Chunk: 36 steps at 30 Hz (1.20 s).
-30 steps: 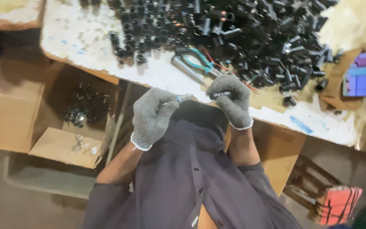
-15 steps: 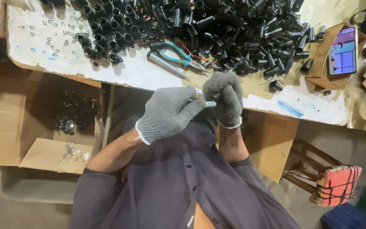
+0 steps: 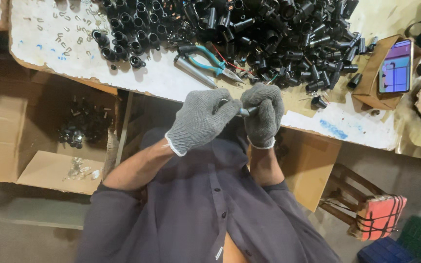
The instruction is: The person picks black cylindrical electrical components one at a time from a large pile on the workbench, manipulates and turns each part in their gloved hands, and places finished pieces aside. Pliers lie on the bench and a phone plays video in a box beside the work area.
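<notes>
Both gloved hands have drawn closer together. Left hand point(image 3: 201, 121) and right hand point(image 3: 264, 114) are curled shut on a small metal pin point(image 3: 242, 111), lying crosswise between them, just short of the bench point(image 3: 162, 80).

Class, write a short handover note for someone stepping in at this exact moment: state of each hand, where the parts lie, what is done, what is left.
Left hand, gloved: closed around a small part.
Right hand, gloved: gripping the same part from the other side, at the table edge.
Black tube pieces heaped on the table; teal-handled pliers beside them.
Done: some black pieces lie in the cardboard box.
Left: the heap is large.
</notes>
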Tool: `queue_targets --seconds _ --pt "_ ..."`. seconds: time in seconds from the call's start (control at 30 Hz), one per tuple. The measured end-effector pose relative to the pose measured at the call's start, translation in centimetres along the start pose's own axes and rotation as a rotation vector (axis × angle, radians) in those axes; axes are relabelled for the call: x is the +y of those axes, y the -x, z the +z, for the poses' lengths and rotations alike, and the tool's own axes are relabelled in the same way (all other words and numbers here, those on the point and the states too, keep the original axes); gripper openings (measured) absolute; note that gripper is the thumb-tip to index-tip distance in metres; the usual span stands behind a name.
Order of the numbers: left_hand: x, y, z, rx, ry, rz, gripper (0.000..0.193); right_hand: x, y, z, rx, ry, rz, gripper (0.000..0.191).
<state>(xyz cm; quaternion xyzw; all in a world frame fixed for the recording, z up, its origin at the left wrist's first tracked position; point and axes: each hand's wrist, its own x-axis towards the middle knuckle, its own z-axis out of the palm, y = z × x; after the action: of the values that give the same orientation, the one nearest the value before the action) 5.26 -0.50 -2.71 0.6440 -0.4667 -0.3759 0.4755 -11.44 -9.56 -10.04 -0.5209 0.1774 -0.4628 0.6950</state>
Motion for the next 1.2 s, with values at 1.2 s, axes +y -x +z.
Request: queue_targets --seconds 1.2 --pt "-2.8 1.6 0.5 0.078 -0.321 0.552 0.011 0.3 1.9 2.0 0.311 0.382 0.211 0.021"
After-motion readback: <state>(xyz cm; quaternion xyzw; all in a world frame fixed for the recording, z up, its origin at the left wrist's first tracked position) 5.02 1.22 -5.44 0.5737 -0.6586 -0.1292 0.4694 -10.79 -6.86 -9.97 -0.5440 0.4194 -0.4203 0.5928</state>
